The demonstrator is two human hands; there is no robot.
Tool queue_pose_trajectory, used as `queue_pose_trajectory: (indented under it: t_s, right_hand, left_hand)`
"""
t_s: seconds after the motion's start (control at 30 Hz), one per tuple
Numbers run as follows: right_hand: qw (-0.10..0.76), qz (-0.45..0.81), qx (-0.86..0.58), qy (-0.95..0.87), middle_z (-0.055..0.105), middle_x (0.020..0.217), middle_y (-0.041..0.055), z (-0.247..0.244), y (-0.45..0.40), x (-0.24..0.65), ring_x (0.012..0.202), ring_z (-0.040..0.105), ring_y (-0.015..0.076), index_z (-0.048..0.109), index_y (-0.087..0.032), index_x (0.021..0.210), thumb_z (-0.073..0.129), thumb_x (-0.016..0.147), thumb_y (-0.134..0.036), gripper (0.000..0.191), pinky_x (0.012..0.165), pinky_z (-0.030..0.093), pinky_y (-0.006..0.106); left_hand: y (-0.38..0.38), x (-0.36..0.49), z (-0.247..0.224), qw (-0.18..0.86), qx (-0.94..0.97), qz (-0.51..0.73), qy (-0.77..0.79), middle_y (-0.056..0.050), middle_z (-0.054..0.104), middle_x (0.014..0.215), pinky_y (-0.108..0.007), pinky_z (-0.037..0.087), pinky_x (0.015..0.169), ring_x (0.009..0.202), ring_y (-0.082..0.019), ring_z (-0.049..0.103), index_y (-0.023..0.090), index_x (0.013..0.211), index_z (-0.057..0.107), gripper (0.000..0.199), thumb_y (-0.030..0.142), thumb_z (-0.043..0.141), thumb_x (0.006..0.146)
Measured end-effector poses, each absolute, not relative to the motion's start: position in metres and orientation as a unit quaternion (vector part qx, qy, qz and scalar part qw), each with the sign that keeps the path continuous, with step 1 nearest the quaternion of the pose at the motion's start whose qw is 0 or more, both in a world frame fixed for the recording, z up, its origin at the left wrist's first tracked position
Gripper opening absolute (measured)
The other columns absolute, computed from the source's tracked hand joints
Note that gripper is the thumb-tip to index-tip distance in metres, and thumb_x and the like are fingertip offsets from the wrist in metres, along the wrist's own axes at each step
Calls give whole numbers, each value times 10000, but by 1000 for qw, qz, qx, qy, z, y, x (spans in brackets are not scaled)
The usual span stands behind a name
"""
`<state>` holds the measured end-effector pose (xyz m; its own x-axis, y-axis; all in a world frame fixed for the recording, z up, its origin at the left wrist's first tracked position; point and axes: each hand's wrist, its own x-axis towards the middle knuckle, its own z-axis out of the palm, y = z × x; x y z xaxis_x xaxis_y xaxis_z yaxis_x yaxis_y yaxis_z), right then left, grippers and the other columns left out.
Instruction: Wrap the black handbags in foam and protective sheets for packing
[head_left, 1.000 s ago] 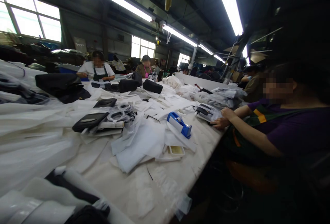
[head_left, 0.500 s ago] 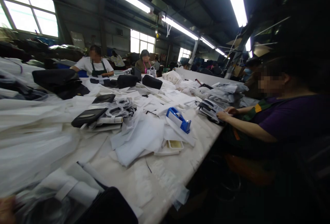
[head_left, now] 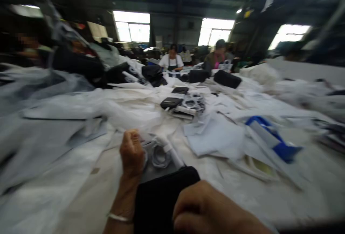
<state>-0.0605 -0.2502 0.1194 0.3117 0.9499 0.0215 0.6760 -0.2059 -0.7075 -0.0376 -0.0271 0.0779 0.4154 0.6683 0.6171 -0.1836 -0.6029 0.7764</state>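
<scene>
A black soft case [head_left: 159,198] lies close in front of me at the table's near side. Against its far edge sits a clear plastic bag [head_left: 172,151] with a coiled grey cable [head_left: 160,157] inside. My left hand [head_left: 132,151] is closed at the bag's left edge and appears to pinch the plastic. Over the right side of the case, my right hand [head_left: 207,205] has its fingers curled in; what they grip, if anything, is hidden. Both hands are somewhat blurred.
White foam sheets [head_left: 215,133] and plastic sheeting [head_left: 81,108] cover much of the table. A blue tape dispenser [head_left: 275,137] is to the right. Mid-table are bagged cables with small black cases [head_left: 172,102]. Co-workers [head_left: 171,61] sit across the table.
The view has swung left. The black case and bagged cable now appear nearer the middle, and my right hand has come into view over the case.
</scene>
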Motion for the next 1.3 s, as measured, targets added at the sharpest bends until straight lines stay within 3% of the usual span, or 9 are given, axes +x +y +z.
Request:
queue_pose_trajectory:
  t_s: [0.13,0.3,0.37,0.43,0.5,0.67,0.87,1.13,1.3]
  right_hand:
    - [426,37,-751,-503,727,899,-3,126,-209,-15,822,690,167,693,-265,967,659,840,-211,141,748,550,236]
    - [326,-46,-737,-591,613,1287,106,127,-153,17,1185,578,266,546,-228,1307,726,744,-185,593,1006,485,419]
    - [294,-34,-728,-618,645,1238,116,121,-135,24,1156,598,264,621,-197,1195,740,727,-183,483,1006,482,415]
    - [280,-20,-722,-632,730,995,66,113,-123,28,954,679,220,695,-199,918,693,779,-165,143,978,494,393]
    - [285,-22,-711,-643,734,783,10,105,-120,28,759,694,173,681,-211,753,618,831,-126,132,986,486,397]
    - [310,-57,-637,-703,761,917,36,93,-140,12,820,716,170,697,-204,903,527,803,-38,258,1034,470,406]
    - [322,-85,-623,-707,755,954,51,86,-170,-27,931,709,161,674,-190,1015,427,868,-32,328,1045,483,406]
    - [337,-100,-660,-664,743,1062,85,52,-204,-68,1068,675,208,652,-165,1065,434,744,10,425,1037,494,436]
    - [374,-94,-622,-681,745,985,90,52,-206,-74,1006,690,193,628,-150,1055,434,699,-3,431,1055,475,449]
  left_hand:
    - [-3,-72,76,381,728,547,162,-20,599,799,-266,475,667,678,-139,561,206,879,542,261,371,372,990]
    - [-18,-73,80,499,683,523,108,33,509,667,-221,391,532,507,-100,426,216,818,507,283,400,379,990]
    - [-20,-74,81,525,689,494,76,28,501,667,-226,384,538,527,-103,430,211,800,523,296,412,403,981]
    - [-20,-75,81,550,687,474,48,20,497,673,-231,389,555,557,-108,445,205,761,523,316,414,421,974]
    - [-20,-75,81,584,646,490,48,17,498,681,-229,390,546,560,-105,448,204,736,504,327,418,427,971]
    - [-16,-66,81,626,530,555,141,12,575,746,-218,454,525,530,-85,527,204,844,507,329,471,375,983]
    - [-11,-57,75,622,618,433,207,49,576,637,-176,413,386,426,-88,569,209,877,484,377,554,359,962]
    - [-6,-46,65,499,759,349,231,62,568,579,-175,373,419,391,-84,557,219,826,504,367,505,330,977]
    - [-5,-42,64,458,794,325,234,61,583,586,-186,370,438,394,-92,561,218,834,505,365,483,305,987]
